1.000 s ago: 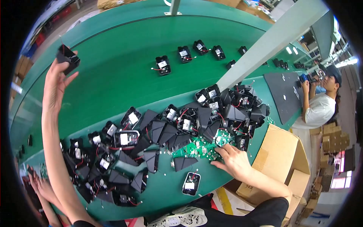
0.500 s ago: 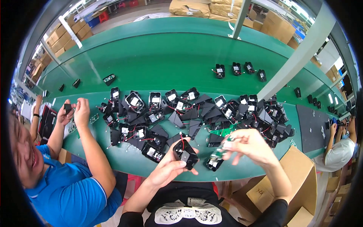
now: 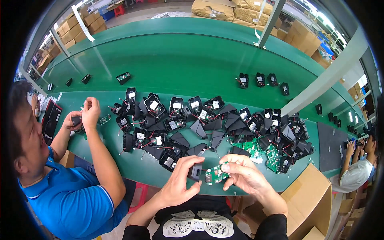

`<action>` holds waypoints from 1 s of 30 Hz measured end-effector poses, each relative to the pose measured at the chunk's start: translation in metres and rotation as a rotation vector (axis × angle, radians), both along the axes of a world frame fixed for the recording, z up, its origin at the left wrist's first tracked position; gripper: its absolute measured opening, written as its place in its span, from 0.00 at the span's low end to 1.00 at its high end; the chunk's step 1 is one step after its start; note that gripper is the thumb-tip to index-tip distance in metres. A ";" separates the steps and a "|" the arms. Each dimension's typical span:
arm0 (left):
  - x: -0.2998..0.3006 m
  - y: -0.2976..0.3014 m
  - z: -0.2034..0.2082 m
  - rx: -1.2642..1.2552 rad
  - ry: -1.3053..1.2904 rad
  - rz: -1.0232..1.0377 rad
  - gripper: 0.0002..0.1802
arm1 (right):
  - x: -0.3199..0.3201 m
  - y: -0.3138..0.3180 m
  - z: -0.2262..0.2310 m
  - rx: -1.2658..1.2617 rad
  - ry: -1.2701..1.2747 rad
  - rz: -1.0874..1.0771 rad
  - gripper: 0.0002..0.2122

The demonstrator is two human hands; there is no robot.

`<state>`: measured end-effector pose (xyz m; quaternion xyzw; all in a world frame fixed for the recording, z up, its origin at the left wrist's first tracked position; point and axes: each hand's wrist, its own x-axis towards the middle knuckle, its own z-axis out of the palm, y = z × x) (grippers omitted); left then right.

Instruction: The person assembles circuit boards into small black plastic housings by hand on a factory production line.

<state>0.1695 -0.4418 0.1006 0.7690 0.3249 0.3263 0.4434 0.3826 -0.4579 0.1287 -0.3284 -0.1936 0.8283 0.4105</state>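
My left hand point(image 3: 181, 179) grips a black plastic housing point(image 3: 195, 171), turned so its side faces up. Close beside it, my right hand point(image 3: 247, 174) pinches a small green circuit board point(image 3: 216, 174) between thumb and fingers. The board's left end is almost at the housing; I cannot tell whether they touch. Beyond my hands, a long heap of black housings point(image 3: 176, 107) with red wires and white-labelled parts lies on the green bench point(image 3: 152, 176). Loose green circuit boards point(image 3: 273, 158) lie to the right, next to the heap.
A co-worker in a blue shirt point(image 3: 72, 200) sits close on my left, holding a small black part. An open cardboard box point(image 3: 306, 192) stands at my right. Several housings point(image 3: 260, 79) sit on the green strip beyond the bench, near a slanting grey post point(image 3: 324, 76).
My right hand has brought the circuit board left, up to the housing. My left hand has turned the housing over. The housing that lay beneath the board no longer shows there.
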 end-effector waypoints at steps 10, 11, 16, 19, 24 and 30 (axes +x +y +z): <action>0.003 0.012 -0.005 0.019 -0.006 -0.036 0.33 | 0.001 0.002 -0.020 -0.127 0.033 -0.032 0.09; 0.003 0.013 -0.006 0.015 -0.004 -0.036 0.33 | 0.000 0.003 -0.021 -0.131 0.035 -0.032 0.09; 0.003 0.016 -0.007 0.029 0.020 -0.039 0.33 | -0.002 0.007 -0.019 -0.187 0.102 -0.022 0.05; 0.002 0.017 -0.007 0.017 0.020 -0.041 0.33 | 0.000 0.006 -0.019 -0.195 0.129 -0.041 0.05; 0.002 0.016 -0.007 0.015 0.004 -0.033 0.32 | 0.001 0.004 -0.023 -0.170 0.104 -0.030 0.09; 0.005 0.013 -0.008 -0.059 -0.086 -0.070 0.33 | -0.007 0.003 -0.028 -0.143 0.043 0.008 0.09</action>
